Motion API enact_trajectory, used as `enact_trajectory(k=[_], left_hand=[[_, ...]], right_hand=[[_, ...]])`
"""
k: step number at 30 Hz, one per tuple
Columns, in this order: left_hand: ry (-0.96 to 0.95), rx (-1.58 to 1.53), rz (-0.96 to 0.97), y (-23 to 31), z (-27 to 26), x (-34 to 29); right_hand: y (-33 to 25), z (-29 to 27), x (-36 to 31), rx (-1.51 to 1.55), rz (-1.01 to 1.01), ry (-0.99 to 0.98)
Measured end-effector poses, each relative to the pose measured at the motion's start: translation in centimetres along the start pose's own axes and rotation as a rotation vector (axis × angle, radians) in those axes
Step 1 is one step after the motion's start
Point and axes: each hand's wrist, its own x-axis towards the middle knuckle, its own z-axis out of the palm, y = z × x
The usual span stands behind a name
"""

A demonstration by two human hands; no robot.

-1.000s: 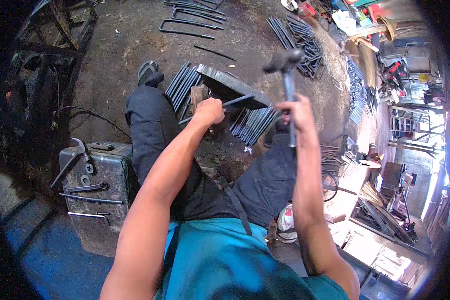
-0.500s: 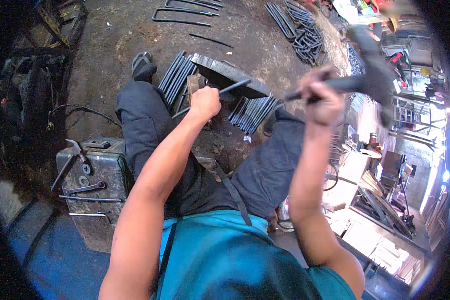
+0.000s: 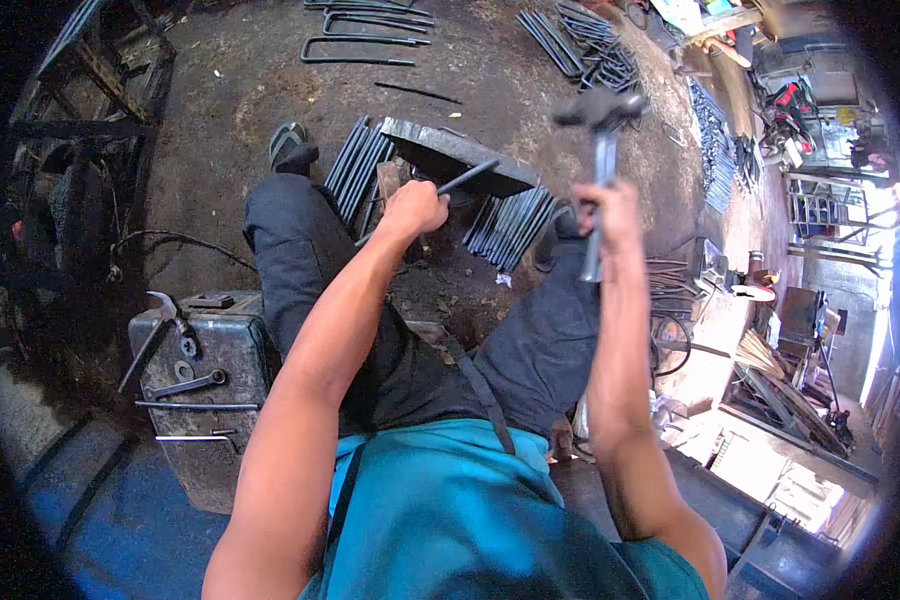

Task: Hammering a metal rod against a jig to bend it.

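Note:
My left hand (image 3: 416, 208) is wrapped round a dark metal rod (image 3: 470, 176). The rod's far end lies over a thick, flat-topped steel block (image 3: 450, 143); whether they touch, I cannot tell. In my right hand (image 3: 610, 215) is a hammer (image 3: 604, 155), gripped by its handle and raised to the right of the block. Its heavy head, smeared by motion, points away from me. Straight rods lie in a bundle (image 3: 358, 170) left of the block, and another bundle of rods (image 3: 510, 228) lies at its right, between my legs.
At my left stands a worn metal box (image 3: 205, 455) with a claw hammer (image 3: 155, 335), a wrench (image 3: 192, 384) and a washer on it. U-shaped bent rods (image 3: 360, 60) lie on the floor ahead. A pile of bent rods (image 3: 605, 65) is farther right. A cable (image 3: 185, 237) crosses the floor.
My right hand has moved slightly left, and the hammer has swung round from pointing right to pointing away from me. My left hand keeps its hold on the rod. The whole view has shifted slightly.

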Motion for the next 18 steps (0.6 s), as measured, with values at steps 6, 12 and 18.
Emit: enact_trajectory(k=[6, 12, 18], left_hand=[[0.008, -0.016, -0.025, 1.1, 0.1, -0.5], [0.07, 0.043, 0.003, 1.1, -0.2, -0.7], [0.055, 0.047, -0.007, -0.1, 0.2, -1.5]], right_hand=[[-18.2, -5.0, -2.8, 0.198, -0.699, -0.071], [-19.8, -2.7, -2.4, 0.239, -0.983, -0.141], [12.3, 5.2, 2.7, -0.763, 0.051, 0.007]])
